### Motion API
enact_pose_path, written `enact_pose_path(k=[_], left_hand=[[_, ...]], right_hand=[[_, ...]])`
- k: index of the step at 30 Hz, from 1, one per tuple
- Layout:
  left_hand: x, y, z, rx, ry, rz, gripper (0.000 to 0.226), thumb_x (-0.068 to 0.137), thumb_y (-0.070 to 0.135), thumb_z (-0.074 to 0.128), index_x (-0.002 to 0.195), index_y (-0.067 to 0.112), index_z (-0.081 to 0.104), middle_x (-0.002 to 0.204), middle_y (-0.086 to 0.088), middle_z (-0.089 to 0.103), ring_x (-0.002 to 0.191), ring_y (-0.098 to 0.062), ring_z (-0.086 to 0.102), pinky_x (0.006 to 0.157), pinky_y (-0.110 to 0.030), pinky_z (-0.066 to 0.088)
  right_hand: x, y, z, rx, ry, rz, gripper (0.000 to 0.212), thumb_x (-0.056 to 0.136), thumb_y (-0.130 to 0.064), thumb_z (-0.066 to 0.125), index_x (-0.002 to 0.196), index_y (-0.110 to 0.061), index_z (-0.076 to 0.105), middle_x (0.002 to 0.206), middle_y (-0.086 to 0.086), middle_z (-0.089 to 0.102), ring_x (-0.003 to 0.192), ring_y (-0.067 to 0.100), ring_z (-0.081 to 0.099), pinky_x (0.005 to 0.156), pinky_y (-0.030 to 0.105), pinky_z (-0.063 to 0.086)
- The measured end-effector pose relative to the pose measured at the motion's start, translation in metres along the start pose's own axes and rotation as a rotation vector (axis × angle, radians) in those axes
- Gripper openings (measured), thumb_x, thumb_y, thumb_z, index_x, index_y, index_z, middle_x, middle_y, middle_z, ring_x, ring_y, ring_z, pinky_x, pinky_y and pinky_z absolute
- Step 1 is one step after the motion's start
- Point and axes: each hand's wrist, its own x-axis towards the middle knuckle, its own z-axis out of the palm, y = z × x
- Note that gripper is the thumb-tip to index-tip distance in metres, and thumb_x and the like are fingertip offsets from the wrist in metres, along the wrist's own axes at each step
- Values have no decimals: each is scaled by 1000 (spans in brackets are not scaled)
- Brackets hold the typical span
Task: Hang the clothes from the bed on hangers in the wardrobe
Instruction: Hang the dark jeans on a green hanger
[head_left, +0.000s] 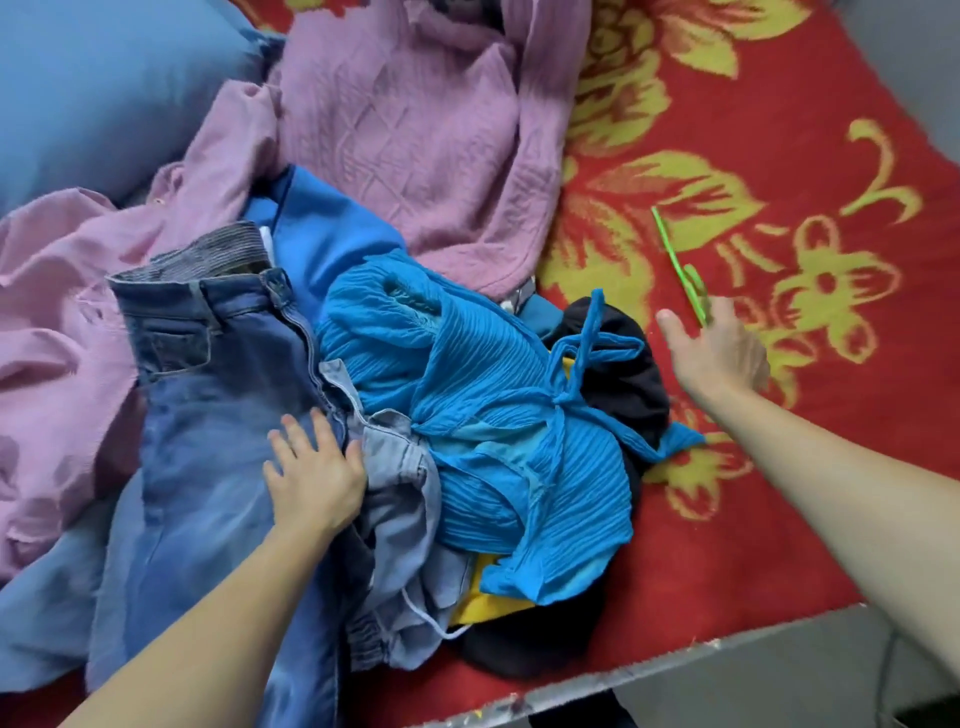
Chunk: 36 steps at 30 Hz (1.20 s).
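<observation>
A heap of clothes covers the bed. Dark blue jeans (208, 384) lie at the left of the heap, and my left hand (314, 470) rests on them with fingers spread, next to a pale grey-blue garment (410, 525). A bright blue pleated top (483, 415) with a tie sits in the middle, over black (631, 374) and yellow (485, 603) pieces. To the right, above the red blanket, my right hand (719, 351) holds a thin green hanger (678, 260); how its fingers lie is blurred.
A mauve knit garment (415, 119) and a pink shirt (57, 322) spread across the back and left. A blue pillow (104, 78) lies at the top left. The red blanket with yellow flowers (779, 156) covers the right; the bed's edge (675, 662) runs along the bottom.
</observation>
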Motion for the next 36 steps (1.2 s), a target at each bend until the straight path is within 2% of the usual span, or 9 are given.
enact_pose_path(k=[4,7,12,15,19,21,28,33,36], left_hand=[[-1,-17,-20,-47,-96,87,68,97,55,28,153,20,12,160,-15,5,146,-34,6,114,-47,19],[8,-37,-41,-187,-101,151,54,97,51,36,143,22,40,151,-13,32,137,-31,30,107,-44,32],[69,-85,-91,-408,147,123,43,92,28,54,132,11,49,127,-16,49,118,-34,46,98,-44,40],[127,-107,-119,-544,282,14,57,86,26,63,136,9,43,132,-19,46,123,-36,42,104,-42,35],[188,-123,-117,-1104,181,-222,87,60,40,82,132,10,43,129,-9,56,119,-28,53,104,-40,42],[199,-124,-110,-1279,166,-246,78,57,34,87,123,9,52,118,-7,64,106,-23,62,98,-38,49],[184,-115,-139,-1583,-98,-51,15,73,2,78,83,6,68,68,-5,72,56,-19,68,56,-32,57],[151,-123,-152,-1483,-102,206,22,74,-9,72,89,7,68,85,-9,71,74,-20,68,73,-35,58],[139,-134,-153,-1467,-116,279,26,75,-9,71,98,2,68,98,-16,71,86,-24,66,83,-39,56]], right_hand=[[0,-95,-33,137,132,-171,38,96,-49,40,110,-20,61,94,18,69,90,40,61,72,41,43],[-30,-173,-36,202,127,-421,33,95,-41,43,109,-19,64,98,21,68,92,43,61,70,42,42],[-94,-257,5,277,-29,-737,34,90,-36,42,110,-23,65,107,8,68,97,36,63,78,44,50],[-119,-277,38,339,-80,-773,32,90,-36,45,109,-23,66,105,7,70,97,35,64,80,47,51],[-136,-271,78,383,-79,-750,33,90,-33,47,107,-17,70,103,8,72,94,34,65,77,44,50],[-141,-257,95,339,-101,-762,32,89,-33,47,103,-14,70,98,10,71,91,35,65,74,44,49],[-142,-260,105,340,-95,-692,35,90,-36,47,112,-18,68,101,8,70,94,33,65,78,45,50],[-153,-340,76,399,2,-955,30,96,-31,46,114,-18,67,84,8,62,81,32,61,70,45,49],[-172,-367,91,303,-98,-1094,35,94,-37,43,114,-22,68,80,5,59,77,32,60,66,47,50]])
